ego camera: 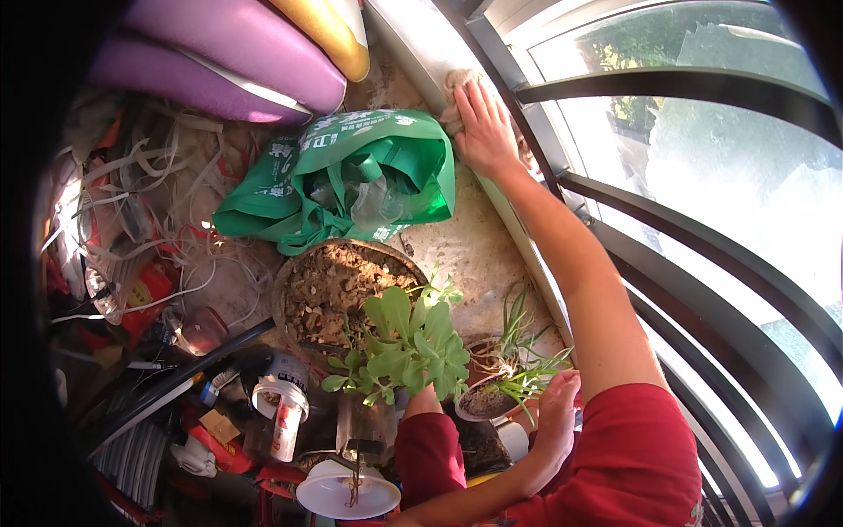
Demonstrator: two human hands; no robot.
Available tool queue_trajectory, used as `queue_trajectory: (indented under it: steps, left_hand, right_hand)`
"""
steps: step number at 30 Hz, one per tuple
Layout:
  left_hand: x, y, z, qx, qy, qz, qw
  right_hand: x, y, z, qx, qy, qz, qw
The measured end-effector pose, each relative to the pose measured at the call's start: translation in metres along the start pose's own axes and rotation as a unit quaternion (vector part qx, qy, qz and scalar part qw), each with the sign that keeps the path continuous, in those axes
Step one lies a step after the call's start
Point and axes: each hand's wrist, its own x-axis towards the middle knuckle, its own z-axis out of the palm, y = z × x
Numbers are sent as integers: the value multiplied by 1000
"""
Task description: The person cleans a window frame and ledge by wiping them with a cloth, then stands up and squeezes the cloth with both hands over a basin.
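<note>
My right hand [485,130] presses a bunched beige cloth [454,117] onto the pale ledge [425,53] beside the window bars, its arm stretched up from the lower right. Low in the view, my left hand [558,410] is beside a small pot of narrow-leaved plants [487,399]; its fingers are partly hidden, so a hold cannot be made out. Left of that pot, a broad-leaved green plant [421,356] leans over a large round pot of dry soil [332,286]. A green fabric bag [263,207] with clear plastic inside lies above the large pot.
Dark metal bars [658,85] curve along the window at right. Purple padded objects [237,53] stand at upper left. Tangled pale straps [158,158] and mixed clutter cover the left side. A white tub [283,379] and a white lamp-like shade [349,491] are near the bottom.
</note>
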Motion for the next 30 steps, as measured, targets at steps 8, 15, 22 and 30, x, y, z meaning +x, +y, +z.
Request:
queue_trajectory:
  steps: [8,15,22,30]
  left_hand:
    - [2,52,10,0,8,11,1000]
    - [17,71,15,-40,-35,36,998]
    - [-23,118,45,-24,49,9,998]
    - [-11,63,3,-83,-34,-7,996]
  right_hand:
    - [67,-7,26,-70,50,143,986]
    - [98,-11,33,-63,38,128,989]
    - [163,3,31,161,15,136,977]
    - [125,19,23,84,52,101,990]
